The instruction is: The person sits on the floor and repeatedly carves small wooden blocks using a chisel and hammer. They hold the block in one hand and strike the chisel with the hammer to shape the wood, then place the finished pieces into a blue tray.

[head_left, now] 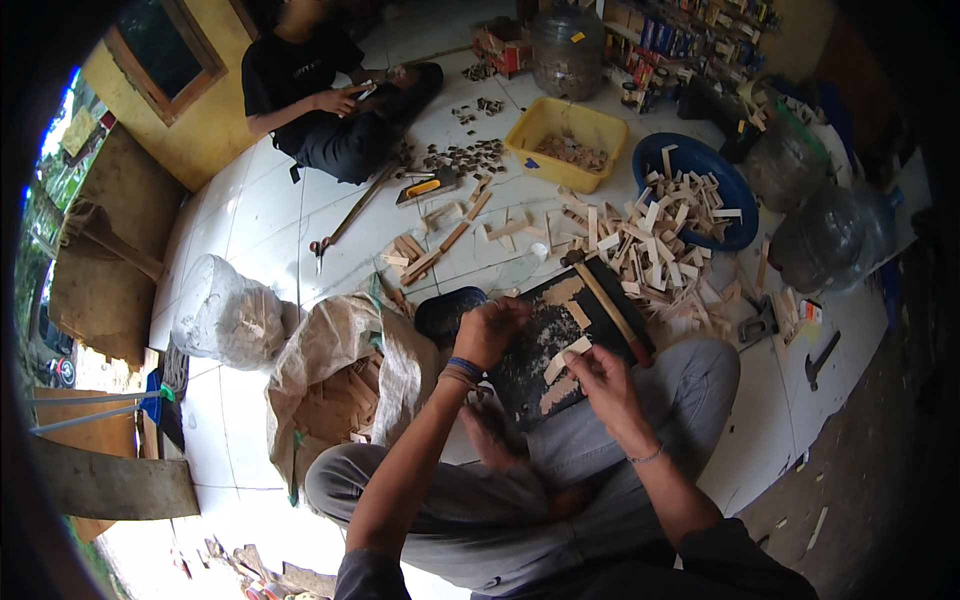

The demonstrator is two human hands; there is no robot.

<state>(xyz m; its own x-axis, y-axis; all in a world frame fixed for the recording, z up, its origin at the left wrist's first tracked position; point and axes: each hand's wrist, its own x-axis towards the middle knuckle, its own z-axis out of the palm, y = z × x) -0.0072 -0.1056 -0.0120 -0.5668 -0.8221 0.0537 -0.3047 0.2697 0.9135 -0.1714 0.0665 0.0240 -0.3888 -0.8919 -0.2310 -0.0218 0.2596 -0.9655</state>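
Observation:
My right hand [605, 385] pinches a small pale wood piece [567, 360] between thumb and fingers, over a dark board [522, 377]. My left hand [490, 332] is closed above the board's left part; what its fingers hold, if anything, is too small to make out. Brown patches and pale crumbs lie scattered on the board. Along its right side rests a hammer [608, 308] with a wooden handle and a dark red end. A small dark tray [450, 312] sits just left of the board, partly behind my left hand.
A sack of wood offcuts [345, 340] stands left of my knee. Loose wood blocks [655, 240] spill around a blue basin [745, 228]. Beyond are a yellow tub [610, 130], scissors [319, 248] and a seated person [320, 100]. Another hammer [822, 360] lies at the right.

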